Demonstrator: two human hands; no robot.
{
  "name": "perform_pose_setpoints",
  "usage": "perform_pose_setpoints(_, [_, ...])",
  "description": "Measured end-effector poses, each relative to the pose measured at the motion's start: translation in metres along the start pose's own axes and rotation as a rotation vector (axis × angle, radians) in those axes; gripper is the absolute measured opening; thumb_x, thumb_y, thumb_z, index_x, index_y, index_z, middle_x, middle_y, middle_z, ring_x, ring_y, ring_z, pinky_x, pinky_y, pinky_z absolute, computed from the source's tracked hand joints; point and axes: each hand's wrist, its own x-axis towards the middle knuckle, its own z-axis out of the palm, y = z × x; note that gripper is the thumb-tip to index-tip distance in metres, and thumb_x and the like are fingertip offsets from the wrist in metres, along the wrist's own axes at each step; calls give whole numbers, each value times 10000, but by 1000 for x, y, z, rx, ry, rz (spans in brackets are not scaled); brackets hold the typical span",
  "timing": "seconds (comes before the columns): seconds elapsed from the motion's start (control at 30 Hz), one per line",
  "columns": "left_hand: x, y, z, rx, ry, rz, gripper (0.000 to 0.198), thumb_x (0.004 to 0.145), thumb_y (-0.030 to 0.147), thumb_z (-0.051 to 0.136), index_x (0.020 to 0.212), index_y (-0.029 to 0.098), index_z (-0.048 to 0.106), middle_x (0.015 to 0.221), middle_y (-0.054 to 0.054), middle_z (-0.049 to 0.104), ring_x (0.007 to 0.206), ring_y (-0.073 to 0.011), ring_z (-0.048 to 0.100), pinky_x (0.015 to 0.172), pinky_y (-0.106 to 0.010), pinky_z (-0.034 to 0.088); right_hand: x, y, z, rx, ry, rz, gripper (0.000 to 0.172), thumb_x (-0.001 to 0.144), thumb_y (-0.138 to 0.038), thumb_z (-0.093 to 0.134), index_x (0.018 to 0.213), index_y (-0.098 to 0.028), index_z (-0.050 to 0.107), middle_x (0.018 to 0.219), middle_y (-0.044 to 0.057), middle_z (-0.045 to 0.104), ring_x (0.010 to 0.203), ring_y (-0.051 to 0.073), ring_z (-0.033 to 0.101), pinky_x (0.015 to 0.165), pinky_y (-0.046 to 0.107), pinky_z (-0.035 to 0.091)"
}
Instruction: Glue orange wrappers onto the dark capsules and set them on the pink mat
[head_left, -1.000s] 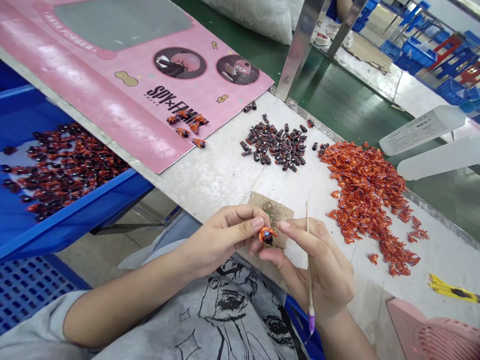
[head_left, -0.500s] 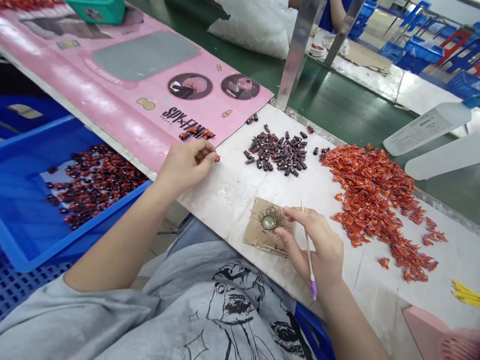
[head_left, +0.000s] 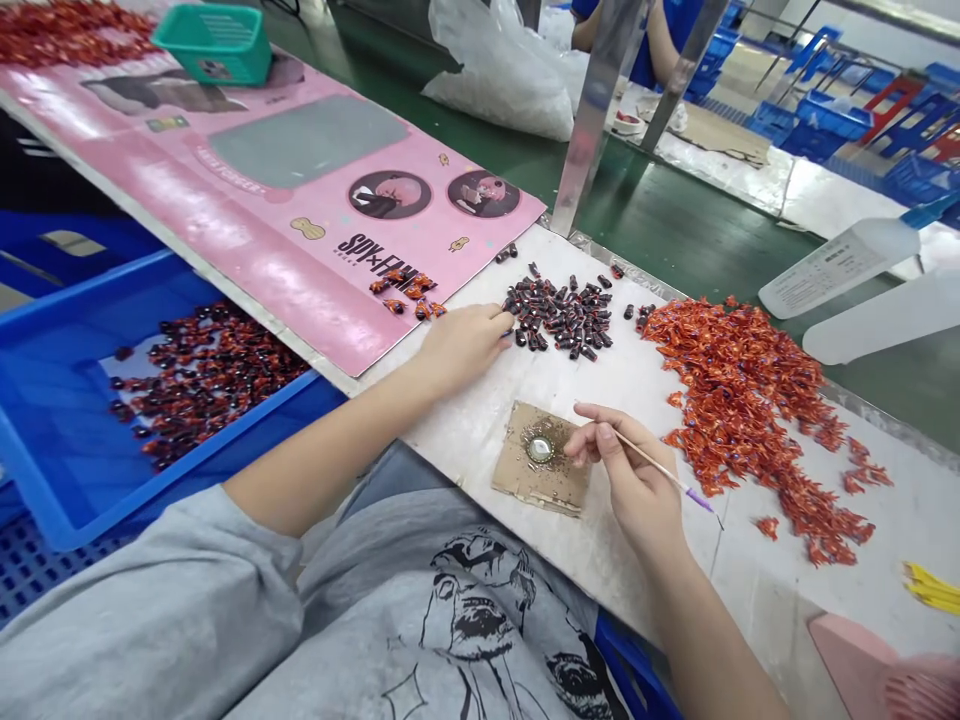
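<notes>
On the cardboard square [head_left: 517,485] near the person's lap sits a small round dish [head_left: 540,450] with a shiny, pale middle, fine specks scattered around it. Over the square's right edge hovers the right hand [head_left: 626,460], thumb and fingers pinched together on a thin brush [head_left: 660,465] that slants down away from the square and ends in a purple part and a fine dark tip. Whether the fingertips touch the cardboard I cannot tell.

Beyond the square, the small dark pieces [head_left: 570,318] lie in a loose heap. The left hand [head_left: 465,345] reaches to the near left side of that heap, beyond and left of the square, palm down; its fingertips are partly hidden, so I cannot tell whether they are closed on a piece.

To the right of the square spreads a larger pile of orange pieces [head_left: 750,390]. Beyond and to its left, a few joined orange-and-dark pieces [head_left: 409,285] rest on the corner of a pink printed board [head_left: 315,285]. Farther left of the square, a blue bin [head_left: 60,370] holds many more orange-and-dark pieces.
</notes>
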Motion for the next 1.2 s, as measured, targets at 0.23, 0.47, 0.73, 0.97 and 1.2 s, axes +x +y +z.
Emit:
perform_pose_setpoints(0.23, [-14,12,2,9,-3,35,216,873,91,473,915,162,673,952,-143,707,960,-306,652,835,-411,495,5,8,6,76,-39,70,423,872,-575,633,792,-172,734,688,23,651,619,126,583,549,246,481])
perform_pose_setpoints(0.47, [-60,24,0,-745,269,26,84,842,232,680,862,177,740,802,-65,744,725,-179,678,680,-289,539,3,10,14,20,-8,145,416,845,-584,655,748,-179,640,653,19,657,580,134,581,538,243,482])
perform_pose_setpoints(0.73, [-95,59,16,-1522,327,-415,213,625,334,915,728,204,780,881,-61,775,699,-147,691,619,-266,582,2,7,19,-139,-18,88,328,922,-466,553,736,-199,599,638,2,629,568,132,563,533,241,453])
perform_pose_setpoints(0.97, [-98,62,7,-1625,242,-666,302,514,318,964,746,194,815,614,-8,728,493,-76,580,456,-183,457,0,5,24,-330,-27,11,308,931,-345,467,663,-209,536,572,-19,524,530,129,502,531,255,389])
perform_pose_setpoints(1.2, [-100,61,2,-1660,184,-620,298,605,365,931,839,219,819,796,-28,787,583,-102,693,558,-201,572,0,5,28,-133,23,201,393,859,-537,602,670,-192,610,569,12,612,519,137,530,492,248,403])
